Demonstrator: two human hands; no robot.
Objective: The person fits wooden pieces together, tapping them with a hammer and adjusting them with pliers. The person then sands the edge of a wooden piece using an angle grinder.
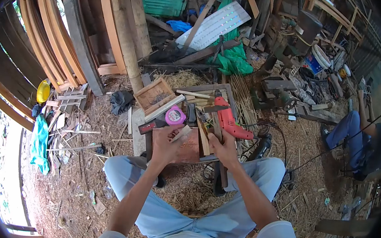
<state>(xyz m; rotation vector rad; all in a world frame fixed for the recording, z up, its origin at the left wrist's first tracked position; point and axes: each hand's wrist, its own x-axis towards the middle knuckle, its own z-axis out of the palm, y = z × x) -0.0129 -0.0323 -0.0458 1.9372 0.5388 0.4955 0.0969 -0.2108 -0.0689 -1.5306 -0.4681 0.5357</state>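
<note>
My left hand (pixel 166 143) is closed around a small light piece of wood (pixel 181 133), above a reddish-brown board on the low work table (pixel 139 138). My right hand (pixel 225 150) grips a long, narrow brownish strip (pixel 217 127), which runs down past my palm toward my right knee; its material is hard to make out. A pink tape measure (pixel 175 116) lies just beyond my left hand. A red power drill (pixel 231 119) rests to the right, close to my right hand. Behind the tape measure sits a shallow wooden box (pixel 145 97) with small dark bits in it, perhaps nails.
Wood shavings and scraps cover the ground (pixel 78 191). Curved wooden frames (pixel 52 27) lean at the left. A green crate (pixel 164 1) and green plastic sheet (pixel 235 61) lie at the back. Another person's leg (pixel 345 128) shows at right. Dark cables trail beside the table.
</note>
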